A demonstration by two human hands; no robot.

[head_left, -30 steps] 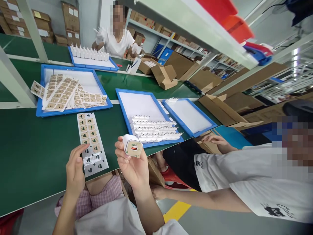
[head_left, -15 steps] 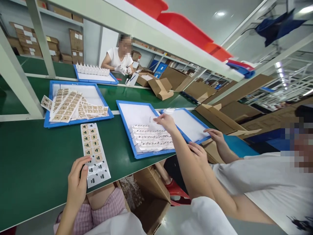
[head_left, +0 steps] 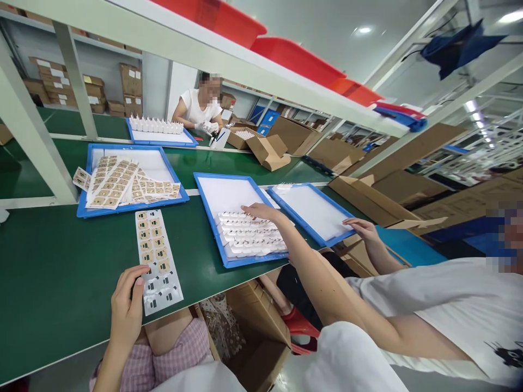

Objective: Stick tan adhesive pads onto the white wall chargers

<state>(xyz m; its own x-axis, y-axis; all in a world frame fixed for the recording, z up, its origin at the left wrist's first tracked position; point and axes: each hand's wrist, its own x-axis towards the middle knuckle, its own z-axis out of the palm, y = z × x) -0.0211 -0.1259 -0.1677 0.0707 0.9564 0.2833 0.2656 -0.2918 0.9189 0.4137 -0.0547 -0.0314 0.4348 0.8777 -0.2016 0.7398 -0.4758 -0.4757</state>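
My left hand (head_left: 127,302) rests at the left edge of a label sheet (head_left: 163,286) on the green bench. Its thumb and index finger are apart, fingertips touching the sheet. Tan stickers with dark marks fill the sheet's upper part; its lower part shows bare silvery backing. My right hand (head_left: 263,212) reaches over a blue-rimmed tray (head_left: 212,231), fingers closed at the far row of small white plastic pieces (head_left: 249,234) with dark tips. The piece at its fingertips is mostly hidden by the fingers.
Behind the sheet, another blue tray (head_left: 133,209) holds a pile of tan sticker sheets (head_left: 110,182). A co-worker's hand (head_left: 363,228) is at the tray (head_left: 327,239) on the right. Across the bench sits another person (head_left: 200,106). An open cardboard box (head_left: 261,348) stands below the bench edge.
My right hand has moved left and down onto the far row of white pieces. My left hand stays at the sheet. The co-worker's nearer hand is no longer visible behind my arm.
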